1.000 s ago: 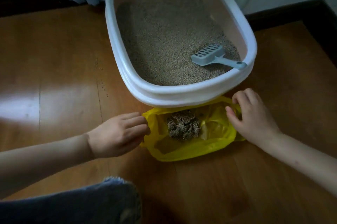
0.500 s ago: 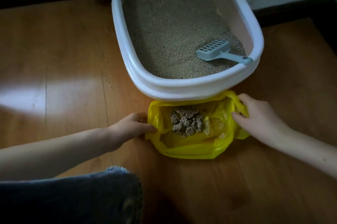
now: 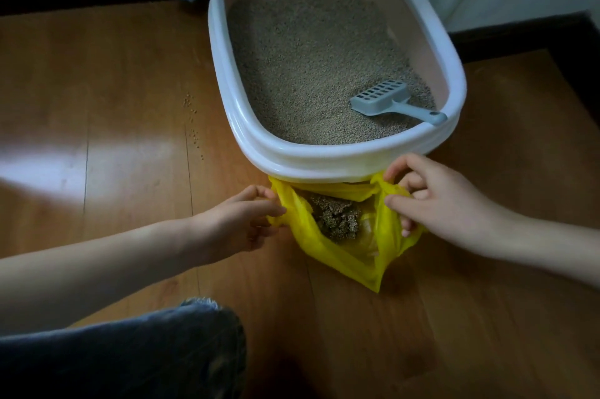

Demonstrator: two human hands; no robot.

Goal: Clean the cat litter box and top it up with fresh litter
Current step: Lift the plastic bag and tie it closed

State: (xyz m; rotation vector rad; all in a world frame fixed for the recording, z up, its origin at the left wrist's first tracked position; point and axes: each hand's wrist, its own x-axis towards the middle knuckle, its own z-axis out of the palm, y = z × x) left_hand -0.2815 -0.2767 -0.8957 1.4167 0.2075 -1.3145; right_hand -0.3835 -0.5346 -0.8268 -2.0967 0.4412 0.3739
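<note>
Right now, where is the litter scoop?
In the head view, the grey scoop lies on the litter in the near right corner of the white litter box, its handle end resting on the rim.

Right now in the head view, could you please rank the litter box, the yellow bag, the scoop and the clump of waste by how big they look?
1. Litter box
2. Yellow bag, partly tucked under the box, nearer the camera
3. Scoop and clump of waste: too alike to rank, the clump being partly hidden.

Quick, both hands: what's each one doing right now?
Left hand: pinching the left edge of the yellow bag.
Right hand: gripping the bag's right edge.
</note>
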